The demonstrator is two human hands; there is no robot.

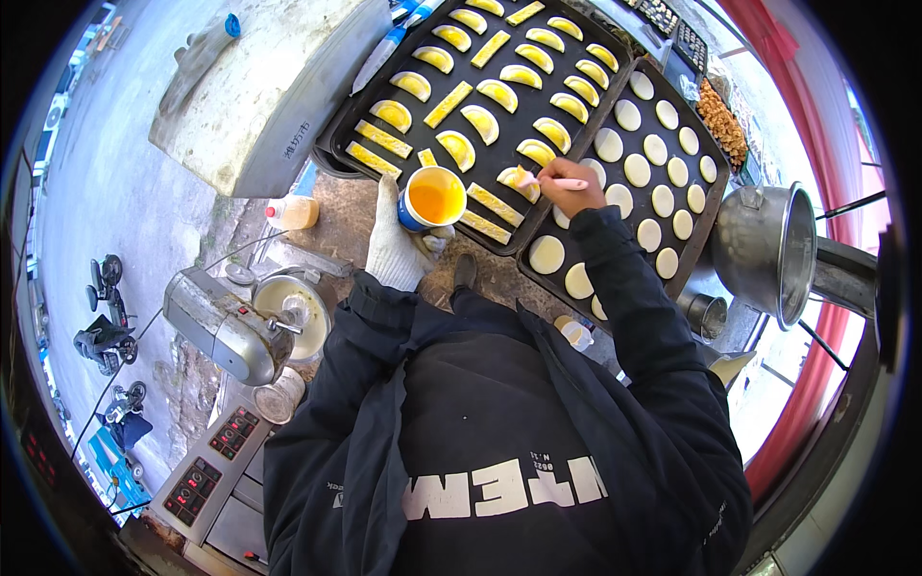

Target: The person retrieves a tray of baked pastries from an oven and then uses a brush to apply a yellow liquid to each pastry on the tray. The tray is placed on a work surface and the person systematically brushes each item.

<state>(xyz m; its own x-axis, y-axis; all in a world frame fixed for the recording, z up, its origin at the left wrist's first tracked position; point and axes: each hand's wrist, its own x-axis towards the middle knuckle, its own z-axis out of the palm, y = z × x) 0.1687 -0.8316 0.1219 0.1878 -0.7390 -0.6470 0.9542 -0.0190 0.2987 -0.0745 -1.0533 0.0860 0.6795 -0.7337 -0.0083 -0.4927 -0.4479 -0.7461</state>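
Note:
A white knit glove covers my left hand (397,248), which grips a paper cup (412,214) of yellow-orange liquid, probably egg wash, by the near edge of a black baking tray (497,108). Bare and closed around a pink-handled brush (573,184), my right hand (575,189) is above that tray's right edge. The bristles touch a half-moon pastry (529,189). Rows of half-moon pastries and flat dough strips (495,204) lie on the tray, coated glossy yellow. To the right, a second baking tray (709,209) carries pale dough rounds (637,171).
At left stand a stand mixer (230,324) with its bowl (317,338), a bottle of amber liquid (294,213) and a metal box (252,108). A large steel pot (763,252) is at right. An oven control panel (212,461) sits at lower left.

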